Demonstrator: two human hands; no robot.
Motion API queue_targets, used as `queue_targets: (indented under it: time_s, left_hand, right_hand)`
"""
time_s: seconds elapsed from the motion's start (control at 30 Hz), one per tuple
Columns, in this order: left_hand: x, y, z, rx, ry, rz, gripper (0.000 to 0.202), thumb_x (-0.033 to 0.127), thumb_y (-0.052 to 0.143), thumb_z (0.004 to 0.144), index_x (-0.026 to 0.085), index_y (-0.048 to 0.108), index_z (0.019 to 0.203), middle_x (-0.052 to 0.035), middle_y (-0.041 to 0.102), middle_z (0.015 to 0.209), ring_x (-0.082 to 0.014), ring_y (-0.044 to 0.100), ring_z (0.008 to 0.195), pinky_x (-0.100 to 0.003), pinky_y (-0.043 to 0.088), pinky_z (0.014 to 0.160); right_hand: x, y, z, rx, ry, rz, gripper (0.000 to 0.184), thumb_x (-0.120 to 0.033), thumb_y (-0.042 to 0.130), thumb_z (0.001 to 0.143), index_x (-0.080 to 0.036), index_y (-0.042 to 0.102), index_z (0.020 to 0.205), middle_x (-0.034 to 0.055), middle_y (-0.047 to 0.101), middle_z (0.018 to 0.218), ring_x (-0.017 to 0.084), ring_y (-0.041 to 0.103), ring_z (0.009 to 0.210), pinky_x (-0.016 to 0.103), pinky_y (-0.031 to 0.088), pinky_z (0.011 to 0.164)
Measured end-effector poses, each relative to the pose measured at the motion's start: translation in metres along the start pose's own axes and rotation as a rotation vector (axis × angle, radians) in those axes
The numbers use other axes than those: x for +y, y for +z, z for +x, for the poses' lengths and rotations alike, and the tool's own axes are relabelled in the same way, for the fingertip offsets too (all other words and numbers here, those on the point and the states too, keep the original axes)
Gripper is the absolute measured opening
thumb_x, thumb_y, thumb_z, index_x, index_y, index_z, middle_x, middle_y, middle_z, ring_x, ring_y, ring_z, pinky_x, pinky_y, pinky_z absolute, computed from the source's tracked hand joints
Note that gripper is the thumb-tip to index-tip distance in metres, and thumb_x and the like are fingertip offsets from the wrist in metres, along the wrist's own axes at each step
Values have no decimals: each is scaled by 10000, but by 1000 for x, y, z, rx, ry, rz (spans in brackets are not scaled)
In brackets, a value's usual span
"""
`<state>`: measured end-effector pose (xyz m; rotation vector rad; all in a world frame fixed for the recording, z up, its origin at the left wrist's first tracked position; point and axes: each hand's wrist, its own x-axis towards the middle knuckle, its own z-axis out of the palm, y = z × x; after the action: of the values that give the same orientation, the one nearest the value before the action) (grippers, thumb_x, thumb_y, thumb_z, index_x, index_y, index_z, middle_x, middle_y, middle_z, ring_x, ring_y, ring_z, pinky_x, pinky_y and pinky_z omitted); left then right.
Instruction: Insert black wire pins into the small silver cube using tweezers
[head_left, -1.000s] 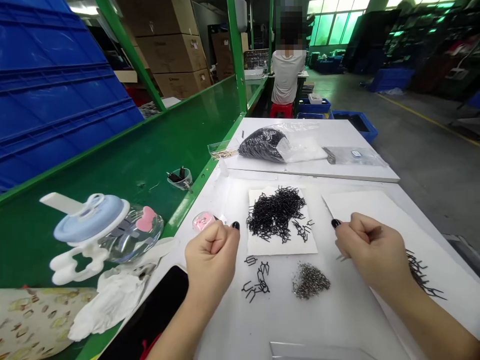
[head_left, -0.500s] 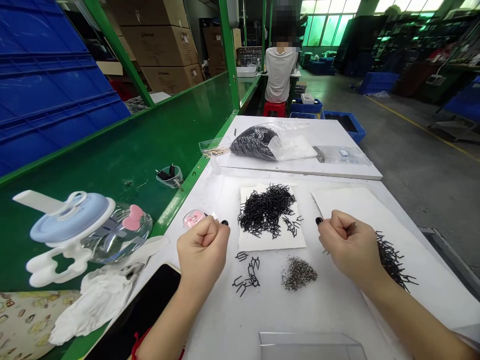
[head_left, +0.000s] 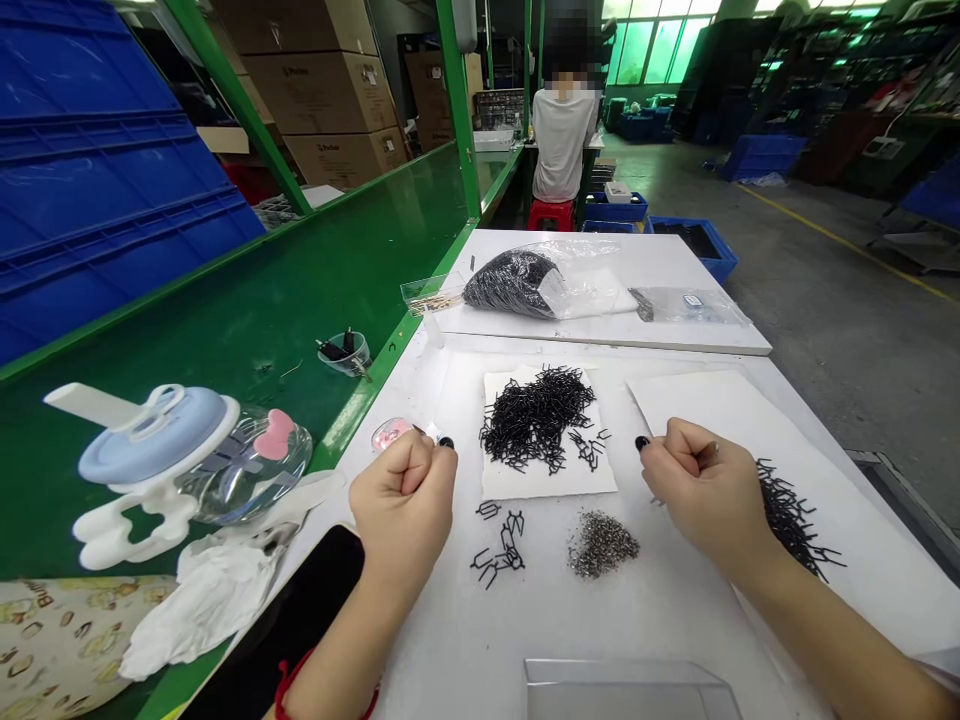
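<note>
Closed in a fist, my left hand (head_left: 405, 505) is above the white table, thumb folded over and dark thumbnail pointing inward. Nothing shows in it. My right hand (head_left: 705, 490) makes a matching fist on the other side; a small shiny bit, perhaps a ring, shows at a finger. Between them a pile of black forked pieces (head_left: 536, 420) lies on a white sheet (head_left: 547, 485). Nearer me are several loose black forked pieces (head_left: 502, 550) and a heap of tiny metal parts (head_left: 602, 545). More black pieces (head_left: 795, 525) lie on a large white sheet (head_left: 720, 400), partly behind my right hand.
Left stand a sippy cup (head_left: 161, 430), crumpled tissue (head_left: 206, 600) and a dark phone (head_left: 292, 620). A clear plastic tray (head_left: 630, 690) sits at the front edge. Behind lies a bag of black pieces (head_left: 510, 285). A person (head_left: 564, 140) sits farther back.
The view has shifted slightly, so the cup and table items sit a little farther right. Both fists stay closed in nearly the same place.
</note>
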<state>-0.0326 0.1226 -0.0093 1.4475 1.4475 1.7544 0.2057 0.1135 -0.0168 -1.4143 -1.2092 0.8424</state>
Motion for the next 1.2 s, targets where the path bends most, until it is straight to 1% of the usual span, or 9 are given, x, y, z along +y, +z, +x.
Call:
queue_targets:
  time_s: [0.17,0.4,0.63,0.93,1.2]
  left_hand:
    - [6,1,0,29,37,-36,458,247,628,907,165,341,560,111,245,506,-38,248,414,-161,261,391]
    - [13,1,-1,50,18,-64,492,257,617,913,174,297,549,108,232,499,-46,229,423,-171,256,402]
    - [10,1,0,48,-11,-95,487,249,632,900,173,299,552,108,237,511,-44,251,428,-168,258,405]
    - [10,3,2,28,-47,-135,501,218,640,892,173,282,544,111,237,503,-38,238,419,-161,250,392]
    - [8,3,2,20,-72,-127,480,239,633,900,170,311,550,109,245,504,-41,247,418,-165,258,396]
  right_hand:
    - [2,0,1,31,7,-4,530,-210,655,864,-199,210,577,-109,177,541,46,232,452,173,230,424]
    - [0,-2,1,46,21,-4,531,-199,659,853,-201,202,585,-107,179,550,47,213,460,174,209,423]
    - [2,-3,4,58,18,9,528,-229,657,866,-199,212,583,-107,181,550,43,206,453,174,198,416]
    - [1,-2,4,43,21,44,495,-255,645,885,-191,261,580,-109,181,545,43,215,444,172,212,411]
    - [2,-3,4,29,-11,36,481,-259,637,898,-184,287,578,-111,194,538,39,220,434,167,222,403]
